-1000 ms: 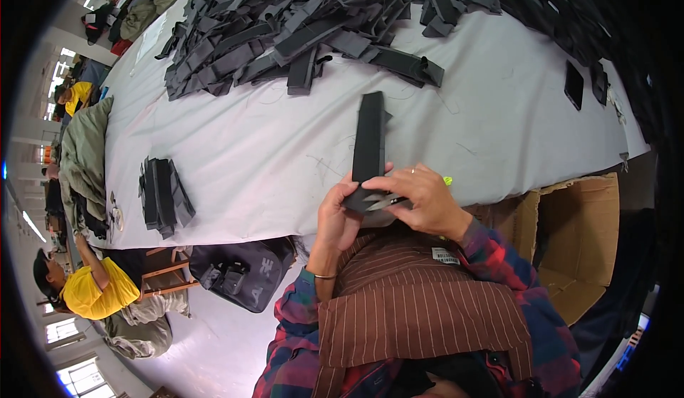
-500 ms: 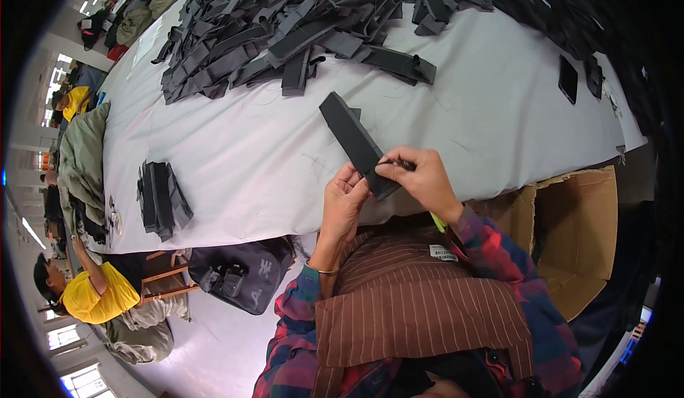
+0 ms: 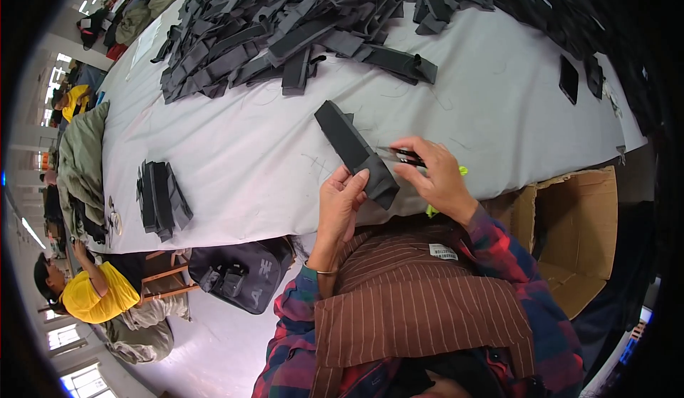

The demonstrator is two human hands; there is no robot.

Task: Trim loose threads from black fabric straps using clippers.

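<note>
My left hand (image 3: 340,199) pinches the near end of a dark grey-black fabric strip (image 3: 345,133) between thumb and fingers. The strip slants away to the upper left over the table edge. Just right of it, my right hand (image 3: 442,181) grips small black-handled thread snips (image 3: 409,157), their thin blades pointing at the strip's side. Whether the blade tips touch the fabric I cannot tell. Something bright green (image 3: 432,211) shows by my right wrist. Across the table lies a big heap of similar dark strips (image 3: 285,35); a small stack of strips (image 3: 162,199) sits at the left.
A pale cloth covers the table (image 3: 235,149). A black phone (image 3: 568,79) lies at the right, below dark garments (image 3: 541,13). An open cardboard box (image 3: 577,234) stands at lower right, a black bag (image 3: 246,277) under the table edge. A person in yellow (image 3: 107,291) is at left.
My right hand has moved off the strip to the right, and the snips' blades now show. The strip's near end has spread out over my left fingers, its far end dipping slightly.
</note>
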